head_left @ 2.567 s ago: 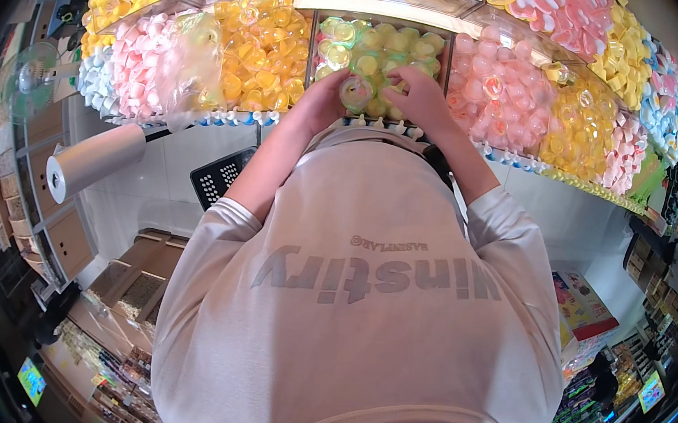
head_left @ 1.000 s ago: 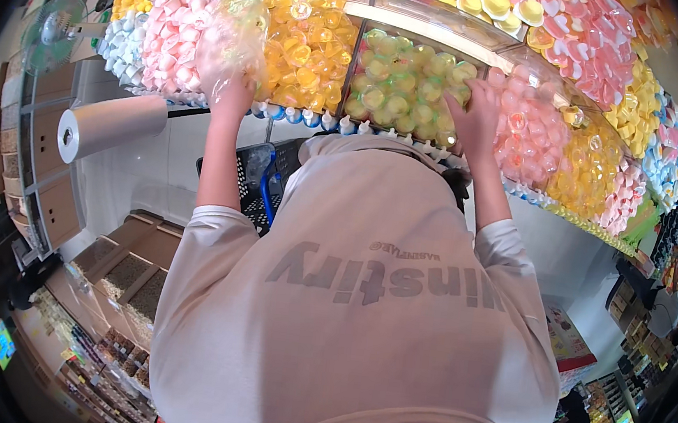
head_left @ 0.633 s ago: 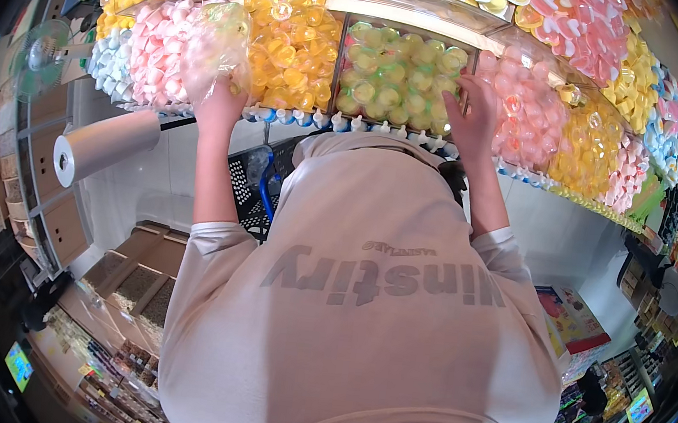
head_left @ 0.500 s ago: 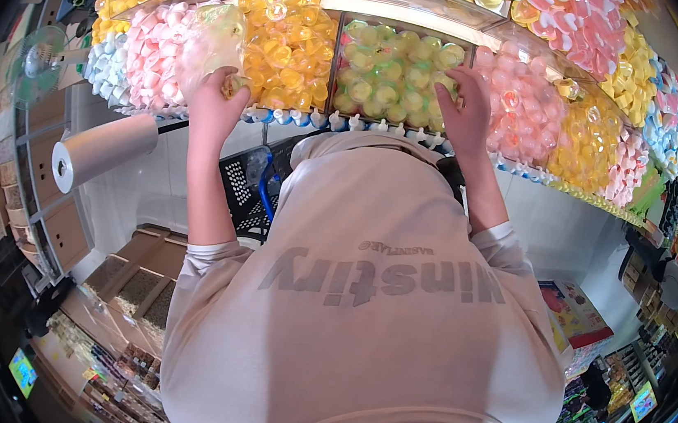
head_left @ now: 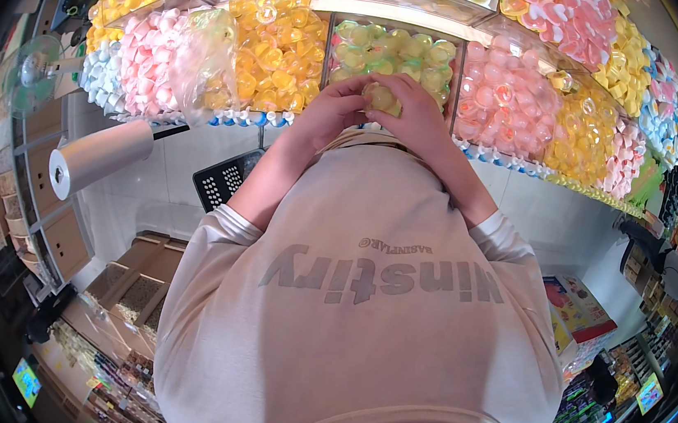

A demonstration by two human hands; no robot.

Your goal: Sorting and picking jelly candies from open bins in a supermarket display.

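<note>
Here both hands meet in front of the green bin, raised above the chest of the pale grey shirt. The left hand is curled, its fingers bent inward and its fingertips touching the small pale green jelly cup from the left side. The right hand is cupped round the same cup from the right and below, thumb and fingers pressed against it, so the cup sits pinched between the two hands. Neither hand is spread flat; both are half closed about the cup, and how firmly each one grips cannot be told. The cup is held just before the clear front of the bin of green cups, level with its lower half, and apart from the heap inside. To the left of that bin stands an orange bin, then a pink one, with a clear plastic bag hanging in front of the two of them, untouched by either hand. To the right is another pink bin. A grey paper roll juts from the wall lower left, well apart from the hands.
</note>
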